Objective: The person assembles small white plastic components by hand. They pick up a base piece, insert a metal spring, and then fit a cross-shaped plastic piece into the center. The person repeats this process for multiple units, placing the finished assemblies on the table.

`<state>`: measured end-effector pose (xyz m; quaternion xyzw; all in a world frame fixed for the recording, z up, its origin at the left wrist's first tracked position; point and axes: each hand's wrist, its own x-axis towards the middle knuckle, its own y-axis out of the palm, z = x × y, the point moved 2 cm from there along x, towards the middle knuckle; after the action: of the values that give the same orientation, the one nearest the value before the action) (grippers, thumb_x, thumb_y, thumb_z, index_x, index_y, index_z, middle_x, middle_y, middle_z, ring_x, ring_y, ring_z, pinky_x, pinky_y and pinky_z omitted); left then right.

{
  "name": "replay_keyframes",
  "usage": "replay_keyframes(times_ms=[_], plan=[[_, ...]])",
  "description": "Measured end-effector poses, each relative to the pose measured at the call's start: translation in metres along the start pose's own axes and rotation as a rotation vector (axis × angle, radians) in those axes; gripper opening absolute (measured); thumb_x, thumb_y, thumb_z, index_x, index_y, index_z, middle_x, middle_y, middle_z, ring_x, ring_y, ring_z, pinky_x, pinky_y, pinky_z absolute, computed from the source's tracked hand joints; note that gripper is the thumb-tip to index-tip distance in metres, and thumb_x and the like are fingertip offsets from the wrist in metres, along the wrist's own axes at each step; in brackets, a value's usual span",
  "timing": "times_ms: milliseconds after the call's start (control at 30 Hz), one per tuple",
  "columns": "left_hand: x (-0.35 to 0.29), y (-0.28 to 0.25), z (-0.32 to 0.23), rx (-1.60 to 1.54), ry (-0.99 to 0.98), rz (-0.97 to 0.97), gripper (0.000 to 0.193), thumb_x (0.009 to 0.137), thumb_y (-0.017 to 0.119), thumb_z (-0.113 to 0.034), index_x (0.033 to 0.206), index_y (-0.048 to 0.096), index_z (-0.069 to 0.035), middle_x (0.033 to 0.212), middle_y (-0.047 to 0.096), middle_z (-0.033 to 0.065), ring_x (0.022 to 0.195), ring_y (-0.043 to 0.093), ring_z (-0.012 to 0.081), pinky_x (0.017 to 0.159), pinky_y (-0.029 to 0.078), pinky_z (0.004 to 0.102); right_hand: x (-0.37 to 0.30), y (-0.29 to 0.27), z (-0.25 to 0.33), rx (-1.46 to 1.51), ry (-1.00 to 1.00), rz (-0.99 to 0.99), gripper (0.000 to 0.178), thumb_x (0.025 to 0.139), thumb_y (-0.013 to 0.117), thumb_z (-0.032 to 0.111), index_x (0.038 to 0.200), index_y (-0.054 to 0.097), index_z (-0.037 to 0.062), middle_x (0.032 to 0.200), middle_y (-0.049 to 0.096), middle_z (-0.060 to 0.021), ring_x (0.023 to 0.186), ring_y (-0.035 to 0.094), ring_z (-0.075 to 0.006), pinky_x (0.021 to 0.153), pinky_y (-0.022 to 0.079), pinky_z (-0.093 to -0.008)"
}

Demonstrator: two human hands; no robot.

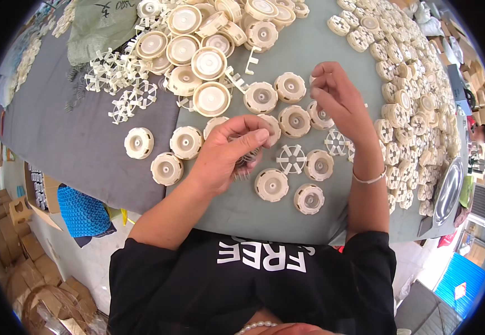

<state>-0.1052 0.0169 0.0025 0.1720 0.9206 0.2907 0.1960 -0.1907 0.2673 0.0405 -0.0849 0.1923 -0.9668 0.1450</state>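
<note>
My left hand (228, 151) is closed around several thin metal coil springs (242, 173), which poke out below its fingers; its thumb and fingertips meet over a cream round housing (270, 129). To the right, my right hand (340, 97) hovers with loosely bent fingers held apart, and I see nothing in it. Just under it lies another round housing (319, 116), partly covered by the hand. More cream housings with notched rims, such as one at the front (271, 185), lie around both hands. A white spoked ring (291, 159) rests between them.
Round cream caps (209, 62) are heaped at the back, beside a pile of white spoked rings (117, 78) and a green bag (100, 30). Loose springs (76, 89) lie left of the rings. Many housings (404, 106) cover the right side. A silver tray (449, 190) sits at the right edge.
</note>
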Motion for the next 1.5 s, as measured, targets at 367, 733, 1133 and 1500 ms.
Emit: replay_keyframes(times_ms=[367,733,1133,1500], plan=[[0.002,-0.004,-0.008,-0.010,0.022,-0.053,0.026,0.098,0.066,-0.019,0.120,0.065,-0.005,0.106,0.067,0.0043,0.070,0.055,0.0088,0.051,0.038,0.0211,0.044,0.018,-0.007,-0.658,-0.057,0.207,0.022,0.092,0.072,0.022,0.108,0.069,0.0080,0.098,0.072,-0.0136,0.090,0.070,-0.0342,0.080,0.056,-0.0457],[0.002,0.001,-0.002,0.022,0.033,0.021,0.037,0.096,0.067,-0.018,0.129,0.061,-0.002,0.110,0.066,0.0044,0.073,0.054,0.0073,0.053,0.040,0.0206,-0.028,0.019,0.046,-0.356,-0.117,0.176,0.031,0.089,0.080,0.021,0.117,0.074,0.0109,0.095,0.068,-0.0083,0.081,0.068,-0.0235,0.072,0.056,-0.0383],[-0.067,0.053,0.023,0.194,0.010,0.022,0.026,0.094,0.084,-0.016,0.109,0.063,-0.009,0.082,0.060,-0.0044,0.062,0.052,0.0027,0.054,0.043,0.0205,-0.158,0.074,0.060,-0.016,-0.252,-0.260,0.028,0.080,0.081,-0.007,0.105,0.078,0.0043,0.096,0.075,-0.0088,0.082,0.072,-0.0207,0.068,0.057,-0.0303],[-0.122,0.028,0.061,-0.151,-0.257,-0.043,0.025,0.105,0.072,-0.031,0.104,0.062,-0.008,0.079,0.065,0.0038,0.057,0.053,0.0065,0.048,0.040,0.0220,-0.186,0.100,0.067,-0.103,-0.419,-0.035,0.028,0.077,0.076,-0.011,0.103,0.079,-0.0017,0.102,0.074,-0.0135,0.090,0.074,-0.0263,0.074,0.059,-0.0295]])
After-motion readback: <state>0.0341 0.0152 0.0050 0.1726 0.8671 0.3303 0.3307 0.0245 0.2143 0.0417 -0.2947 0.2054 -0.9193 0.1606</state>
